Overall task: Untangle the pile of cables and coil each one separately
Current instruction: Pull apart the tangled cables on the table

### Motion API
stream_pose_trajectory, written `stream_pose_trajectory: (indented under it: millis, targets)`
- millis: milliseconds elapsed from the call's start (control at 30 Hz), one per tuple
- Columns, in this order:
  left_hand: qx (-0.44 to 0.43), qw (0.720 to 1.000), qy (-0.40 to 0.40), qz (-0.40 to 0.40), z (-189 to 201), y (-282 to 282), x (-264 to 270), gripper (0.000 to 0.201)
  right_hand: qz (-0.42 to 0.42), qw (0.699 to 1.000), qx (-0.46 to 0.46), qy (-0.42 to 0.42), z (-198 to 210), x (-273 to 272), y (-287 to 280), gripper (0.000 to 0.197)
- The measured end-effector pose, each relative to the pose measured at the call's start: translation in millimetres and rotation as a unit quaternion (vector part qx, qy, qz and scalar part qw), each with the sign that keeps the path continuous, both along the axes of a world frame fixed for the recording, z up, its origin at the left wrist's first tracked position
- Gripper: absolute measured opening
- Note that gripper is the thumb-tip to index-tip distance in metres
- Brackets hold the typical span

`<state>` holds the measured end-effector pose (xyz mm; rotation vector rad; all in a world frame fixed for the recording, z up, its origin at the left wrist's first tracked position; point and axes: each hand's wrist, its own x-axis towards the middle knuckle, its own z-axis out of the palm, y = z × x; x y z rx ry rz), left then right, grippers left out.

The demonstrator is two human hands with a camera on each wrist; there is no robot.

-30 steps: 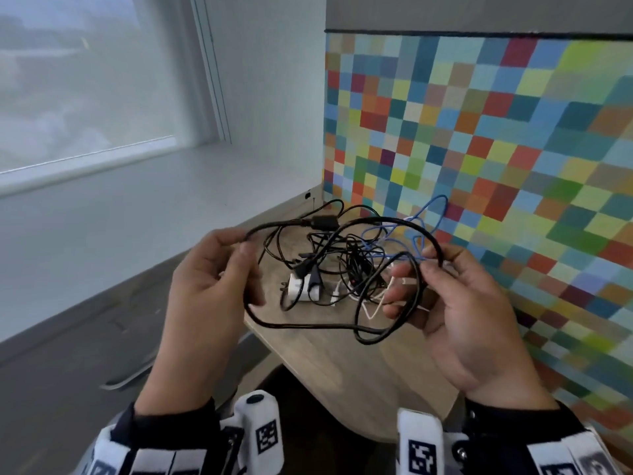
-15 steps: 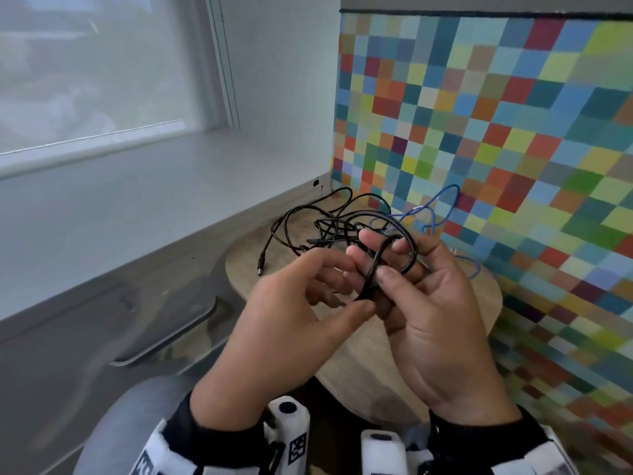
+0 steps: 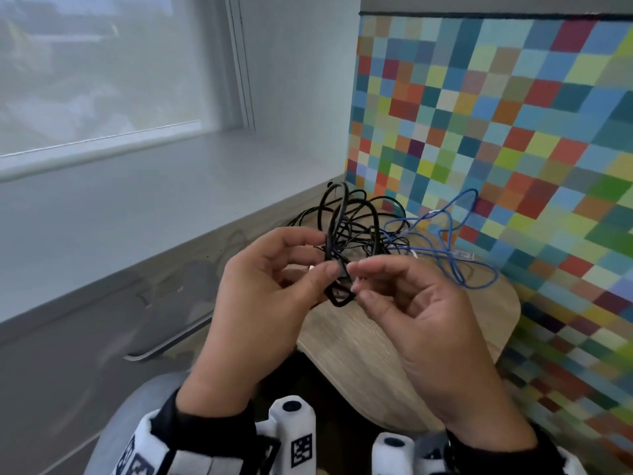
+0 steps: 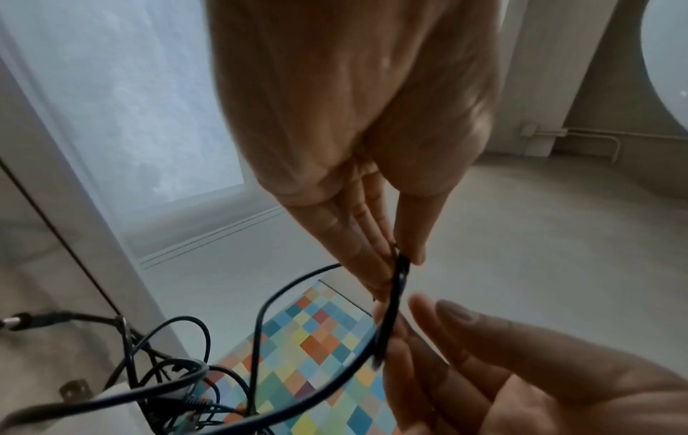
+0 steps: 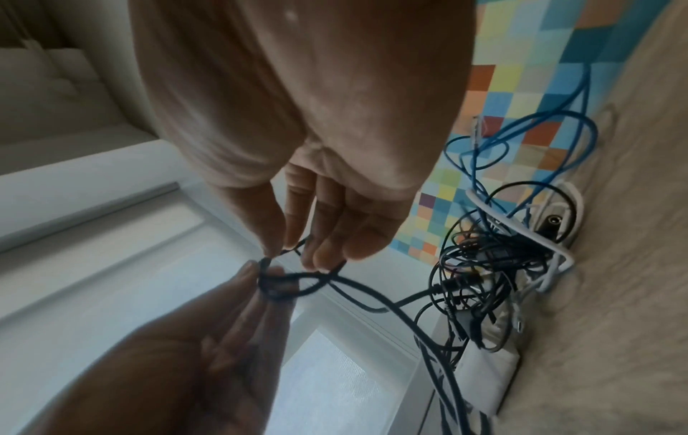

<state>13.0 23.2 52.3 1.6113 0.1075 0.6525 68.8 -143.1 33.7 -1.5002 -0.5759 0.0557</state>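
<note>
A thick black cable [image 3: 337, 214] is gathered into a few upright loops above the table. My left hand [image 3: 325, 253] pinches the loops between thumb and fingers; the pinch [image 4: 404, 259] shows clearly in the left wrist view. My right hand [image 3: 355, 281] meets it from the right, and its fingertips [image 5: 290, 250] pinch a strand of the same cable. The cable trails down into the tangled pile [image 5: 495, 265] on the table. That pile holds thin black cables, a blue cable [image 3: 452, 234] and a white cable [image 5: 540, 235].
The small round wooden table [image 3: 445, 337] stands against a multicoloured checkered wall [image 3: 513, 132]. A white window ledge [image 3: 137, 217] runs along the left. The blue cable's loops spread toward the table's right edge.
My hands, spread apart with a wide black loop a second ago, have come together. The loop is now folded into small upright coils pinched between them.
</note>
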Motion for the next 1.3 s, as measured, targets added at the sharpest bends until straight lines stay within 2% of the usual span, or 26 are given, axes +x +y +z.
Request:
stream_pose_trajectory:
  millis: [133,267,400,467,533,700,833,900,967,1033,1100,1133,1300]
  targets:
    - [-0.027,0.996,0.004,-0.081,-2,2,-1,0.047,0.002,0.999,-0.022,-0.023,-1,-5,7,0.031]
    - [0.002,0.996,0.005,-0.092,-3,1,-2,0.049,-0.003,1.0,-0.022,-0.014,-4,-3,9,0.023]
    - [0.06,0.997,0.007,-0.041,-5,-6,0,0.052,-0.01,1.0,-0.004,0.003,-4,-6,12,0.007]
    - [0.079,0.997,0.01,0.01,-6,-5,1,0.05,-0.03,0.998,0.041,0.032,-2,-5,11,0.012]
    - [0.055,0.997,0.018,0.042,-5,0,0,0.048,-0.044,0.993,0.088,0.071,2,-1,5,0.018]
    - [-0.044,0.994,-0.009,0.104,-3,23,-2,0.042,-0.053,0.977,0.157,0.134,4,19,-19,0.016]
    - [-0.125,0.979,-0.021,0.157,-5,34,-2,0.029,-0.088,0.977,0.147,0.127,-1,26,-26,0.015]
    - [-0.171,0.973,-0.012,0.156,-5,39,-4,0.035,-0.111,0.978,0.134,0.118,-3,28,-29,0.023]
    - [-0.181,0.977,-0.002,0.114,-7,42,-4,0.026,-0.111,0.976,0.134,0.129,-2,30,-31,0.027]
    - [-0.149,0.987,0.01,0.061,-9,41,-3,0.016,-0.092,0.974,0.144,0.147,-1,29,-31,0.025]
    - [-0.083,0.996,0.028,0.016,-11,38,-3,0.018,-0.061,0.975,0.141,0.158,0,27,-29,0.013]
    - [-0.046,0.998,0.041,-0.01,-11,35,-4,0.02,-0.053,0.977,0.136,0.157,0,26,-28,0.014]
    - [0.094,0.984,0.114,-0.102,-8,24,-6,0.032,-0.056,0.984,0.114,0.122,-1,19,-18,0.02]
